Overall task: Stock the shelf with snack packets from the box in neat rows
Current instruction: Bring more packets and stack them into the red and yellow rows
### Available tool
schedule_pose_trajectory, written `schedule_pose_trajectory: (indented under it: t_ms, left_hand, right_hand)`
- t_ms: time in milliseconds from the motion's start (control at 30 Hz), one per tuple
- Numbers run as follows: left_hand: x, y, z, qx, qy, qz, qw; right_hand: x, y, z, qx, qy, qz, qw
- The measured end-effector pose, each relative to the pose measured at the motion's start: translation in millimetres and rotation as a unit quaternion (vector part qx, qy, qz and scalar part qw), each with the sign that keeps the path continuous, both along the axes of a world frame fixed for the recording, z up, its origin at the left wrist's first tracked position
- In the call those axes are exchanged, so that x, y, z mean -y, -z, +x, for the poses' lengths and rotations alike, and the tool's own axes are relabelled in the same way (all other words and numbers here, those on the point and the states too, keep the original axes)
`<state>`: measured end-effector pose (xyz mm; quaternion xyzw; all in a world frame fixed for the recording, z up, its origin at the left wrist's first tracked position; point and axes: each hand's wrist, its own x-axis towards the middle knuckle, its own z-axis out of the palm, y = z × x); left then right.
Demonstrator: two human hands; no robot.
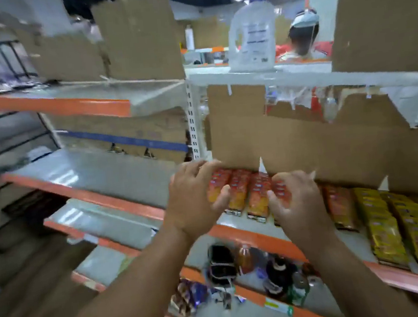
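Both hands are up at the shelf (250,239) now. The left hand (194,198) wraps its fingers (203,168) over the top of the orange packets (237,194), thumb pressing the front, gripping the leftmost row. The right hand (295,201) curls onto the next row, pinching packets there. The rows stand upright against the cardboard (305,153) backing. To the right lie darker packets (340,206), then yellow packets (385,230). Bottles (244,258) sit one level below, and a clear jug (252,40) is on top.
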<state>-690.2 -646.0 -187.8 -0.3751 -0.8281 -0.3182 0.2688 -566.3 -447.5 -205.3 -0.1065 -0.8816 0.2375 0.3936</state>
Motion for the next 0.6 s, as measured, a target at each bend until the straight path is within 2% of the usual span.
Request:
schedule_pose_trajectory:
  t_ms: [167, 300, 433, 600]
  left_hand:
    - [154, -57, -33, -0.008, -0.103, 0.008, 0.995]
    - [246, -96, -55, -0.022, -0.160, 0.008, 0.987]
    - [299, -135, -79, -0.036, -0.188, 0.005, 0.982]
    - [329, -180, -138, -0.029, -0.224, -0.005, 0.974]
  right_hand:
    - [124, -55, -73, -0.052, -0.097, 0.020, 0.994]
    - [204, -104, -125, -0.099, -0.148, 0.042, 0.983]
    - [257, -156, -172, -0.054, -0.222, 0.056, 0.972]
    - [283, -214, -240, 0.033, -0.248, 0.096, 0.963]
